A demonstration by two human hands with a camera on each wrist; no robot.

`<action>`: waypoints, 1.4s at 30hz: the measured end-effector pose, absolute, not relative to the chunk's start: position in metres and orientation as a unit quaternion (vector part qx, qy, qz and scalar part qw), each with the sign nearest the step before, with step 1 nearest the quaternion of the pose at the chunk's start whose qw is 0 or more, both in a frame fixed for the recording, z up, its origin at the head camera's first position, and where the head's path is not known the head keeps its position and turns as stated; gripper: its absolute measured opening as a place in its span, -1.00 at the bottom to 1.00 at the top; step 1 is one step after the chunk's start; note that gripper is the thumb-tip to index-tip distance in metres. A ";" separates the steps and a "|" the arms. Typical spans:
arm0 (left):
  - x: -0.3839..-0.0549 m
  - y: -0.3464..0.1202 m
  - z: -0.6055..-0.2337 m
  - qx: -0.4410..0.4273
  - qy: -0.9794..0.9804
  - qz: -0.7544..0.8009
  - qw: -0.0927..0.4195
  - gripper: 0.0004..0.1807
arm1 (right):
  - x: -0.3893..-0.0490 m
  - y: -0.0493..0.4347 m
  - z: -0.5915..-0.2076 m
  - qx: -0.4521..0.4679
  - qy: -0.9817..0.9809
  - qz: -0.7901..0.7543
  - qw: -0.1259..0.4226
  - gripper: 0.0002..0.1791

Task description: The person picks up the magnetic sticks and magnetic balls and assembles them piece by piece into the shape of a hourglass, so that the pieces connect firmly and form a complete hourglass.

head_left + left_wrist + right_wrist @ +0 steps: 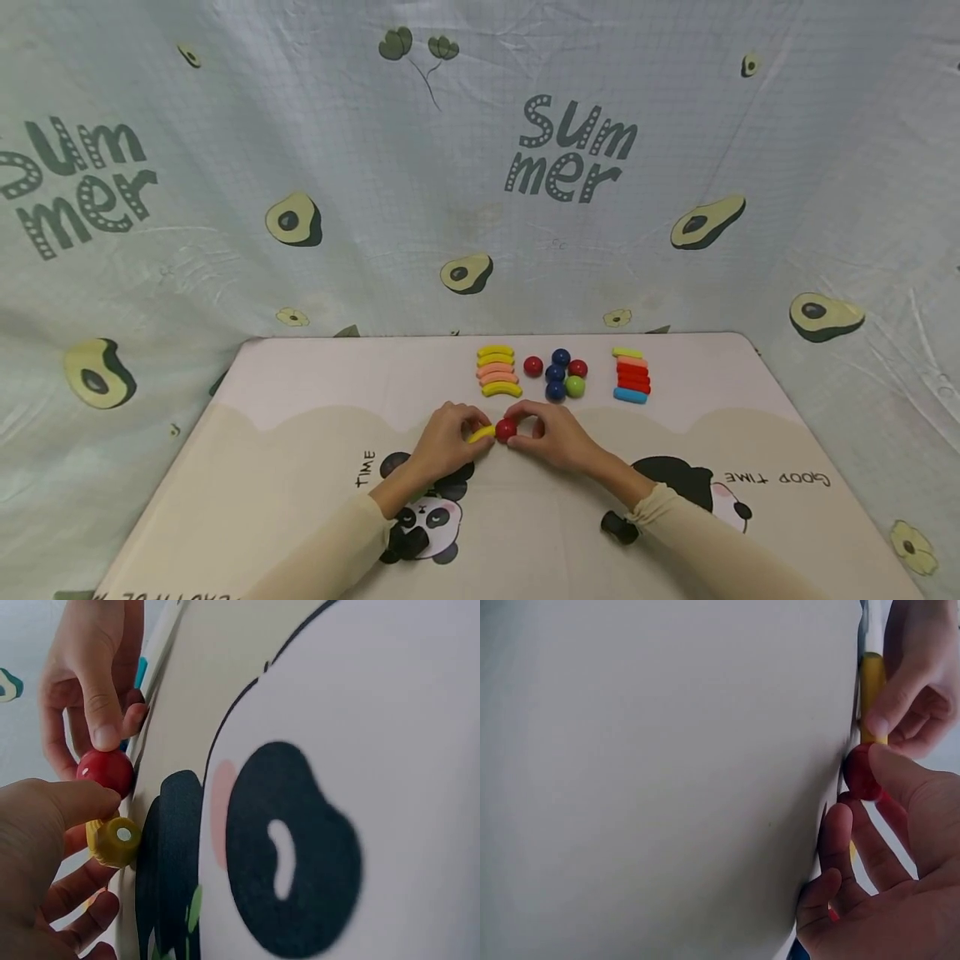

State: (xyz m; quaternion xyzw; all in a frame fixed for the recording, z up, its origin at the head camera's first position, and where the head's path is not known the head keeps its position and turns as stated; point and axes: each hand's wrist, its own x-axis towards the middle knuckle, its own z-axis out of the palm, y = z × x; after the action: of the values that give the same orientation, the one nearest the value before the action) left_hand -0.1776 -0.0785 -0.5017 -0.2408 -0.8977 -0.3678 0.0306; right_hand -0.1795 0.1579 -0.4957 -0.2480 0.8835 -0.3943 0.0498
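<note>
A small yellow toy banana [481,434] is pinched by my left hand [447,437] over the middle of the table. Beside it, my right hand [557,437] holds a shiny red ball [506,430] between thumb and fingers. The banana's tip meets the ball or lies very close to it. In the left wrist view the banana's blunt end [116,841] shows a pale spot, and the red ball [107,771] is just past my thumb. From the right wrist, the yellow banana [872,690] extends beyond the red ball [861,774].
Behind the hands lie a column of yellow and pink toy bananas [497,377], a cluster of blue, red and green balls [555,373], and a column of coloured sticks [633,380]. A panda-print cloth covers the table [285,475]. A patterned curtain [360,275] hangs behind.
</note>
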 end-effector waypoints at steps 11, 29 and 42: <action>-0.170 -0.109 -0.504 -0.202 -0.902 -0.379 0.047 -0.84 | -0.182 0.153 -0.497 -0.182 0.898 -0.400 -0.014 -0.42; -0.168 -0.132 -0.502 -0.175 -0.903 -0.389 0.056 -0.85 | -0.206 0.125 -0.498 -0.094 0.932 -0.344 -0.058 -0.57; -0.166 -0.135 -0.501 -0.163 -0.907 -0.385 0.055 -0.84 | -0.211 0.117 -0.498 -0.074 0.943 -0.322 -0.040 -0.76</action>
State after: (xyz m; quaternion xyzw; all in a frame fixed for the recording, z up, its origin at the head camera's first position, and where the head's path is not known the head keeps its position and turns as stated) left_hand -0.1659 -0.1349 -0.5009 -0.1629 -0.9069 -0.3846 0.0549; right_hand -0.2107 0.1170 -0.4978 -0.0744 0.9429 -0.3221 -0.0399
